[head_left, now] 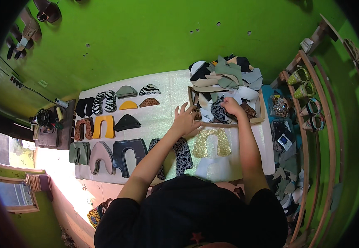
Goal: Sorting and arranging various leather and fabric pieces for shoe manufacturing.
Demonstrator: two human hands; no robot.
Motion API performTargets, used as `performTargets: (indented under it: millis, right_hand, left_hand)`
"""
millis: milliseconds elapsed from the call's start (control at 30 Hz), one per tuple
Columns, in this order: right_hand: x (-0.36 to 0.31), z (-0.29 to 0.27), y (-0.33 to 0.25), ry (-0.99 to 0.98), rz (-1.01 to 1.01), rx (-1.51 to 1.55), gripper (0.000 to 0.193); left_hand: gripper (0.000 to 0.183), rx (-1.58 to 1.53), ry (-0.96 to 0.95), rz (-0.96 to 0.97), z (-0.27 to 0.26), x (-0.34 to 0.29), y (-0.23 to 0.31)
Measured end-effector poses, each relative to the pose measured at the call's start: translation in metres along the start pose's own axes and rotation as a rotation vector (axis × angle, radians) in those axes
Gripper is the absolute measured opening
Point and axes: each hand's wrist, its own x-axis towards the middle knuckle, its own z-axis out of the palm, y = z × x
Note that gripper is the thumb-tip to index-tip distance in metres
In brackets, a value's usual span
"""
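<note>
A cardboard box (225, 124) full of leather-like scraps stands at the right of the table. Within it, my right hand (233, 107) is closed at the edge of a black-and-grey patterned scrap (218, 111), its fingertips partly hidden. Fingers spread, my left hand (184, 120) is at the box's left edge, holding nothing. Just in front of the box lies a glittery gold U-shaped piece (225, 142), with white pieces (212, 168) nearer to me. Under my left forearm, a stack of patterned U-shaped pieces (183, 157) is partly covered.
Cut pieces stand in rows on the table's left: zebra ones (104, 101), yellow ones (104, 127), black ones (130, 155). More scraps (227, 74) heap behind the box. A sewing machine (43, 118) is far left; a wooden rack (305, 144) with sandals (303, 89) is right.
</note>
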Motion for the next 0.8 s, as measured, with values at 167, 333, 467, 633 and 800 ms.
performTargets:
  millis: [167,333,467,633,800]
  right_hand:
    - [-0.016,-0.018,-0.018,0.035,0.106,0.363,0.013]
    - [-0.027,-0.04,-0.026,0.289,0.066,0.618,0.013]
    - [-0.045,-0.045,-0.045,0.296,-0.015,0.915,0.023]
    - [-0.054,-0.02,-0.066,0.121,-0.053,1.032,0.026]
    - [-0.046,-0.002,-0.046,0.131,-0.065,0.747,0.032]
  left_hand:
    - [0.043,-0.085,0.005,-0.045,0.0,0.008,0.002]
    - [0.033,-0.144,0.086,-0.079,0.007,0.017,0.0]
    - [0.028,-0.242,0.22,-0.078,-0.002,0.024,0.009]
    - [0.027,-0.727,0.353,-0.02,0.001,0.048,0.02]
    - [0.024,-0.86,0.175,-0.216,-0.007,0.056,0.02]
